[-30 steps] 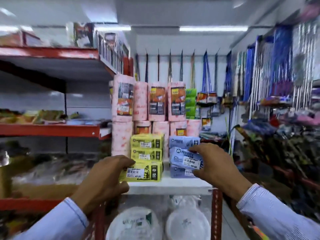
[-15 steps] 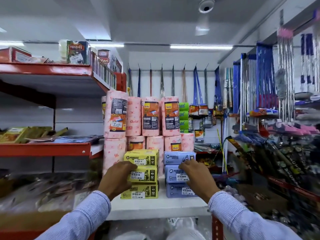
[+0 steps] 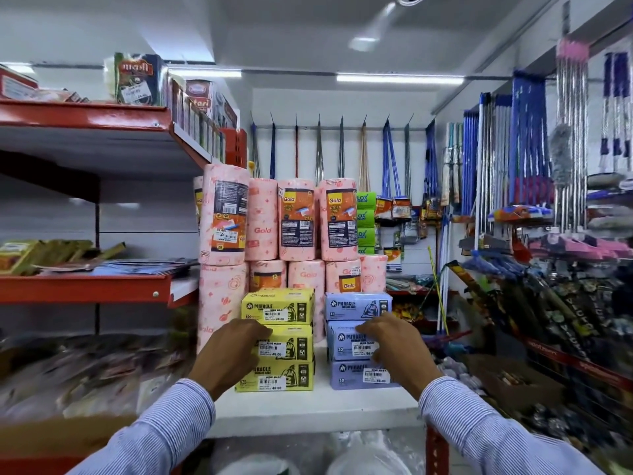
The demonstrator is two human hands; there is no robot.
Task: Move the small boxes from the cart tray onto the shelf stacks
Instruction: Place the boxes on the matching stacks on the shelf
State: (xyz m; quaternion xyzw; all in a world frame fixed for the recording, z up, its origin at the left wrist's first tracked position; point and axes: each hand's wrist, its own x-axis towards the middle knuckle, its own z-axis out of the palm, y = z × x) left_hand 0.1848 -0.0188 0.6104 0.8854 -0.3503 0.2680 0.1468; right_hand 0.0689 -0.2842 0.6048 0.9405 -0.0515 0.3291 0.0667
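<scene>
Two stacks of small boxes stand side by side on the white shelf (image 3: pixel 315 406). The yellow stack (image 3: pixel 277 305) is three high, and so is the blue stack (image 3: pixel 356 306) to its right. My left hand (image 3: pixel 229 351) curls around the left end of the middle yellow box (image 3: pixel 291 347). My right hand (image 3: pixel 400 347) grips the right part of the middle blue box (image 3: pixel 346 344), fingers on top and thumb on its front. Both stacks look straight. The cart tray is out of view.
Pink kitchen towel rolls (image 3: pixel 298 221) are stacked two high right behind the boxes. Red shelves (image 3: pixel 85 289) with packets run along the left. Mops and brooms (image 3: pixel 527 149) hang at the right and on the back wall. White packages lie under the shelf.
A second ago my right hand held a tilted blue box; it now lies flat in the blue stack. My left hand has moved from the bottom yellow box to the middle one.
</scene>
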